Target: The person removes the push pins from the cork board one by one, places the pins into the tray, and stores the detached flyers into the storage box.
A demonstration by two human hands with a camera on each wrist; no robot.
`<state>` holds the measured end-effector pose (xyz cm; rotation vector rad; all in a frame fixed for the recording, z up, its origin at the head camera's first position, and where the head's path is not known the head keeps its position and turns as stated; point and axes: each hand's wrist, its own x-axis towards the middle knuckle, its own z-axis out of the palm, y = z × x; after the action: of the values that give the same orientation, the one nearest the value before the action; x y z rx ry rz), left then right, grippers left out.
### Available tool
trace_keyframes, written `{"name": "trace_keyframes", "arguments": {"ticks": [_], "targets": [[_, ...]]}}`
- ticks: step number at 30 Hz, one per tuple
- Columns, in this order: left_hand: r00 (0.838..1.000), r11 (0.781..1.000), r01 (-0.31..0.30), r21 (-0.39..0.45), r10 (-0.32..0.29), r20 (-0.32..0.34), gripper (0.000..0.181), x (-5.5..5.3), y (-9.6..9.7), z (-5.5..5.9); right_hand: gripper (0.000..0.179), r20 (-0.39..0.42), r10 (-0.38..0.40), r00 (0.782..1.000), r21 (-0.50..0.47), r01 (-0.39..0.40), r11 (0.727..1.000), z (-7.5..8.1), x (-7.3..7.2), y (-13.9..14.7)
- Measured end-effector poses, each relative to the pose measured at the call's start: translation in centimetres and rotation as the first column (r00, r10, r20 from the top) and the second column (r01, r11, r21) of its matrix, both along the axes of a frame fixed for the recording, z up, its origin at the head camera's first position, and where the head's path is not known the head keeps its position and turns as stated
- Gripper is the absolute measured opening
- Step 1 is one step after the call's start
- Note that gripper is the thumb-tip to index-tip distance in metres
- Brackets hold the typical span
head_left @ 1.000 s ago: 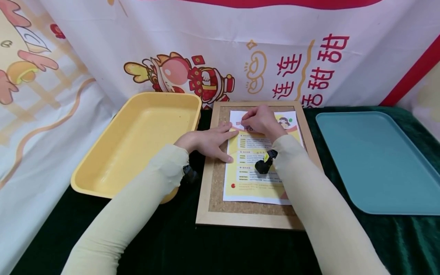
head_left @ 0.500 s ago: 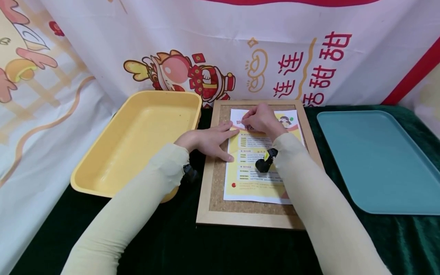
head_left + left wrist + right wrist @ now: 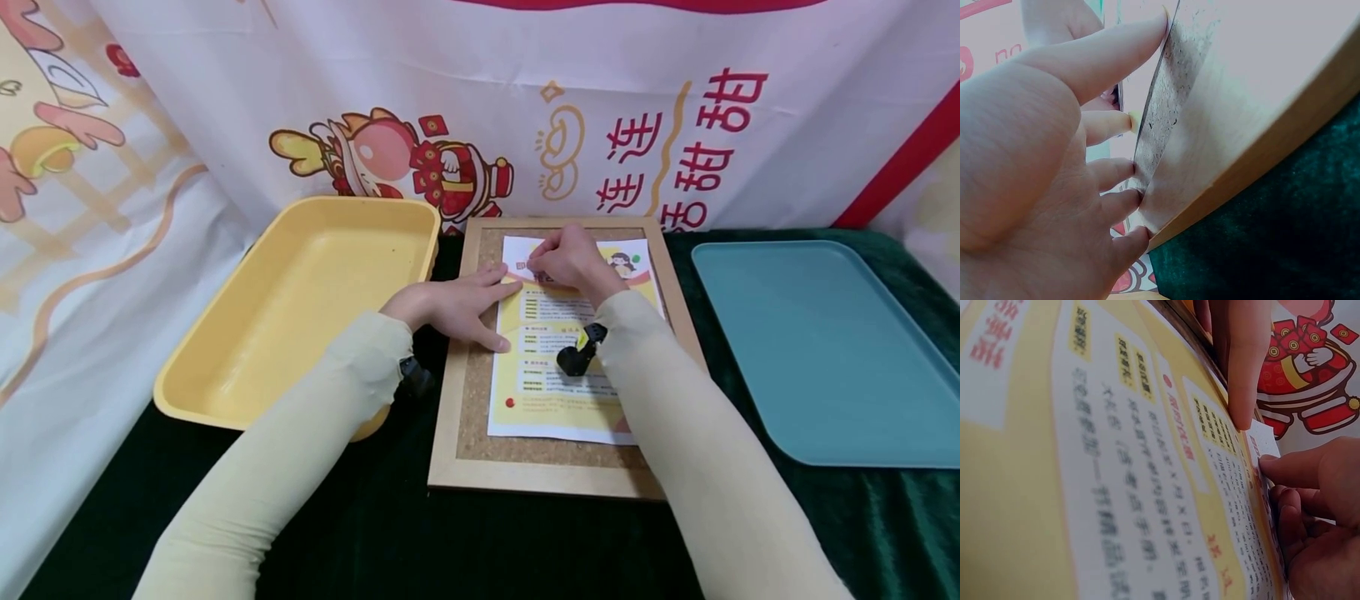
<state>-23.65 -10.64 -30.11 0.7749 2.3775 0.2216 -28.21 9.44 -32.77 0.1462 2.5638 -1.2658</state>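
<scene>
A printed paper sheet [image 3: 555, 421] lies on a wood-framed cork board [image 3: 476, 448]. My left hand [image 3: 463, 310] rests on the board's left side, its spread fingers touching the sheet's left edge; the left wrist view shows the palm [image 3: 1016, 169] and straight fingers. Near the sheet's upper left corner my right hand [image 3: 573, 265] presses down with curled fingers. In the right wrist view one tip of the right hand [image 3: 1329, 506] meets the paper; whatever may be under or between the fingers is hidden. A small red round spot [image 3: 510, 402], perhaps a pin head, sits at the sheet's lower left.
To the left stands a deep yellow tub [image 3: 247, 350], close beside the board. A flat teal tray [image 3: 832, 350] lies to the right. Dark green cloth [image 3: 375, 533] covers the table, and a printed white curtain [image 3: 465, 75] hangs behind.
Both hands keep their places on the sheet and board. Only the head view has shifted very slightly.
</scene>
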Motion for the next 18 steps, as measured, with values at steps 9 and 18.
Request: {"name": "trace_keyframes", "arguments": {"ticks": [9,18], "targets": [[1.000,1.000,0.004,-0.004,-0.004,-0.004,0.101,-0.09,-0.10,-0.07,0.013,0.030,0.019,0.999,-0.073,-0.017,0.997,-0.06,0.10,0.52],[1.000,1.000,-0.006,-0.003,0.006,0.008,0.102,-0.15,-0.03,-0.06,0.013,0.014,0.036,0.999,-0.080,-0.035,0.996,-0.12,0.16,0.79]]}}
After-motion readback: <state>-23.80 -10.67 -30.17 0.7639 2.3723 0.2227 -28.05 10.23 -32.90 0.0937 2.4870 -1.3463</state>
